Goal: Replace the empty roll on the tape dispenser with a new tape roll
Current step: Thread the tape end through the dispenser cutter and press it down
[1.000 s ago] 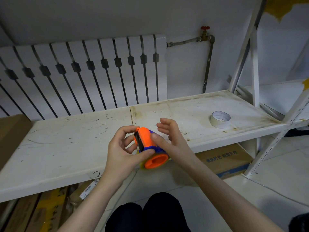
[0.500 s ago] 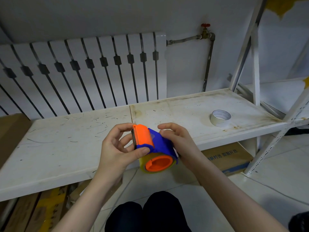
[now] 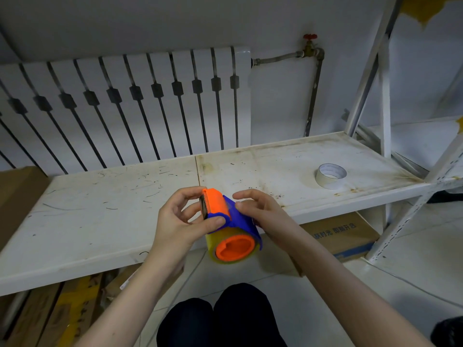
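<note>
I hold an orange and blue tape dispenser [image 3: 226, 216] over the front edge of the white shelf [image 3: 100, 216]. A yellowish clear tape roll [image 3: 215, 249] sits on its orange hub, which faces me. My left hand [image 3: 180, 221] grips the orange cutter end, thumb on the blue edge and fingers behind the toothed blade. My right hand [image 3: 260, 211] pinches the blue body from the right side. A pale, nearly bare roll [image 3: 330, 176] lies flat on the shelf at the right, apart from both hands.
A white radiator [image 3: 140, 108] and a pipe with a red valve [image 3: 310, 37] stand behind the shelf. White rack uprights [image 3: 383, 101] rise at the right. Cardboard boxes [image 3: 345, 234] sit under the shelf. My knees [image 3: 220, 319] are at the bottom.
The dispenser has turned so its blue body and orange cutter show on top. My right hand moved from cupping the far side to pinching the blue body. The dispenser rose slightly.
</note>
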The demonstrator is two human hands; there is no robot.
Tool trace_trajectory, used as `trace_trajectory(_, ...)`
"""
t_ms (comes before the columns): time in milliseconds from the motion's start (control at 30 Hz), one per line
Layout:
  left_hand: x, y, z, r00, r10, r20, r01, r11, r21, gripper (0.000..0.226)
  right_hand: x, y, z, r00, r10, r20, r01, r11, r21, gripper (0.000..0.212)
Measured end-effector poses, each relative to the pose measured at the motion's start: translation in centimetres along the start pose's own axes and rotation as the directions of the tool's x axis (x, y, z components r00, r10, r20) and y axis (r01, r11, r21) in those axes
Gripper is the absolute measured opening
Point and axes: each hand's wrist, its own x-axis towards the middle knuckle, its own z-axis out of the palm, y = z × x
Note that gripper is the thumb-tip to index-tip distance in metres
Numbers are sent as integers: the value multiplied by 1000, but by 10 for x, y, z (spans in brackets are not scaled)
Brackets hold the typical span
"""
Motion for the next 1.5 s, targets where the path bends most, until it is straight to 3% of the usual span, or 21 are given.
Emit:
trace_trajectory(67,4,-4,0,996,-58,-74,56,998,-23,60,4,9,-6,995,33,-90,-42,995,-96,20)
trace_trajectory(133,9,-6,2,981,-120,-153,110,991,-70,56,2,12,-6,976,-100,-193,66,982,-176,22)
trace_trajectory(167,12,-7,2,968,-158,-192,141,985,-101,53,-1,11,-5,964,-193,-181,156,967,-202,26)
trace_trajectory(233,17,-7,3,936,-255,-244,214,960,-180,53,-7,6,-1,956,-293,-24,274,919,-283,42)
trace_trajectory(333,22,-6,7,900,-361,-245,301,920,-250,55,-8,3,10,943,-274,190,333,772,-541,80)
trace_trajectory(400,24,-6,10,879,-408,-248,340,899,-275,45,-6,9,16,931,-307,197,361,693,-624,91)
trace_trajectory(500,27,-4,8,850,-469,-241,384,863,-327,33,-5,15,14,926,-338,166,360,667,-652,96)
trace_trajectory(667,35,-2,-2,792,-565,-233,437,790,-429,24,-15,23,9,953,-222,207,301,605,-737,131)
trace_trajectory(767,37,-4,0,765,-611,-202,483,753,-448,39,-14,34,15,940,-320,122,301,603,-739,124)
trace_trajectory(833,37,-6,2,769,-608,-197,484,756,-441,37,-11,39,15,935,-349,66,297,665,-685,115)
trace_trajectory(967,38,-14,0,807,-562,-181,482,804,-349,38,-3,46,1,991,-136,21,136,941,-310,102)
trace_trajectory(1033,37,-22,-6,793,-568,-219,489,809,-326,32,7,56,-13,999,-23,-22,20,988,-153,91)
trace_trajectory(1133,33,-33,-15,771,-603,-204,513,779,-360,8,25,65,-38,978,16,-209,-49,987,-152,91)
trace_trajectory(1300,42,-36,-16,838,-529,-135,468,823,-321,9,62,67,-76,861,-105,-498,-118,910,-397,94)
trace_trajectory(1400,53,-34,-10,873,-474,-115,436,864,-252,14,79,73,-97,792,-108,-600,-240,850,-470,113)
trace_trajectory(1500,64,-35,-8,878,-469,-94,445,874,-195,15,91,78,-116,755,-104,-648,-351,771,-532,119)
